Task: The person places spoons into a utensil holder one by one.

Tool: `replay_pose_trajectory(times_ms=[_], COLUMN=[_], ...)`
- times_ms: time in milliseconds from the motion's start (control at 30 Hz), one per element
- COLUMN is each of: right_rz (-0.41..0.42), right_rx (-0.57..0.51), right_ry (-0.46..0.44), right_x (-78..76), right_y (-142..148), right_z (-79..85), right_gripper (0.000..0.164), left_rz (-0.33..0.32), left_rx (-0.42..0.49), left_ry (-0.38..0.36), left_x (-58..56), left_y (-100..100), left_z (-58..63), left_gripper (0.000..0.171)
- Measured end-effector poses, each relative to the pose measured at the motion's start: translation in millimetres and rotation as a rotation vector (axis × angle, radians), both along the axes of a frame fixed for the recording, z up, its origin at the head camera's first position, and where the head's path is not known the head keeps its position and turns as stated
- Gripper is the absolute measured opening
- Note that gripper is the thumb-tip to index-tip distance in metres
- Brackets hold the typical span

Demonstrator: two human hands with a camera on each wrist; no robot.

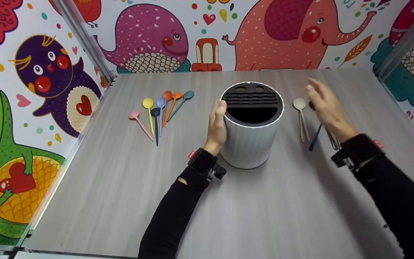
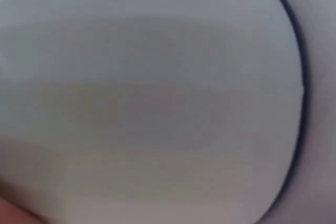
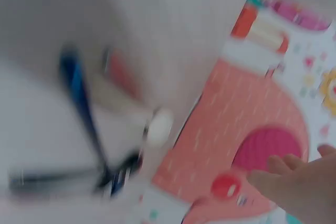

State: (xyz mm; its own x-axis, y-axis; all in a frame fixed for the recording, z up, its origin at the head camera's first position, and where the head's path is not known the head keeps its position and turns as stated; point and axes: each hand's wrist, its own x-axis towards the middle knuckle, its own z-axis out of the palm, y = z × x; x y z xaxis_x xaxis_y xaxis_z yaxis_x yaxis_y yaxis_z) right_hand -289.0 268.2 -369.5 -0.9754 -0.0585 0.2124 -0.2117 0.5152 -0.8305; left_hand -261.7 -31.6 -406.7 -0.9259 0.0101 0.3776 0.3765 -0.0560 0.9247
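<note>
A white ribbed cylindrical utensil holder (image 1: 250, 144) with a black slotted top stands upright in the middle of the table. My left hand (image 1: 217, 124) lies against its left side, thumb tip at the rim; the holder's pale wall (image 2: 157, 98) fills most of the left wrist view. To the right, my right hand (image 1: 327, 108) is raised over several spoons with its fingers extended, holding nothing. A beige spoon (image 1: 299, 104) lies left of it. Under it, a blue handle (image 1: 314, 138) and silver handles (image 1: 332, 140) show, their heads mostly hidden. The right wrist view is blurred.
Left of the holder lie several coloured spoons, among them a pink spoon (image 1: 134, 115), a yellow spoon (image 1: 148, 103) and a teal spoon (image 1: 188, 95). Cartoon-printed walls (image 1: 207, 21) with metal posts (image 1: 88, 39) border the grey table (image 1: 95, 201) at the back and sides.
</note>
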Motion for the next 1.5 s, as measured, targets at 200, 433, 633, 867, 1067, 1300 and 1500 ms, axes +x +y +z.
replay_pose_trajectory(times_ms=[200, 433, 633, 867, 1067, 1300, 1500], right_rz=[-0.092, -0.097, -0.089, -0.004, -0.029, -0.108, -0.166], right_rx=[0.205, 0.402, 0.558, 0.640, 0.619, 0.597, 0.567], right_ry=[-0.161, -0.415, -0.368, -0.380, -0.324, -0.269, -0.121], right_x=[-19.6, -34.7, -42.9, -46.3, -48.7, -49.0, -46.4], right_y=[47.1, 80.3, 88.4, 84.8, 82.5, 83.0, 82.3], right_z=[-2.8, -27.1, -48.0, -65.3, -69.7, -74.3, -82.5], right_gripper=[0.081, 0.096, 0.085, 0.073, 0.061, 0.047, 0.033], left_rz=[0.031, 0.081, 0.112, 0.123, 0.138, 0.139, 0.132], left_rx=[0.009, -0.006, -0.039, -0.032, -0.043, -0.034, -0.038], left_ry=[0.012, -0.009, -0.011, -0.004, -0.006, 0.000, 0.029], left_x=[-3.5, -2.8, -3.6, -3.4, -2.7, -3.7, -5.4], left_y=[4.3, 4.4, 4.8, 5.9, 3.5, 4.4, 5.5], left_z=[-4.8, -5.3, -4.2, -5.2, -5.5, -5.4, -5.9], left_gripper=[0.059, 0.060, 0.057, 0.056, 0.056, 0.056, 0.055])
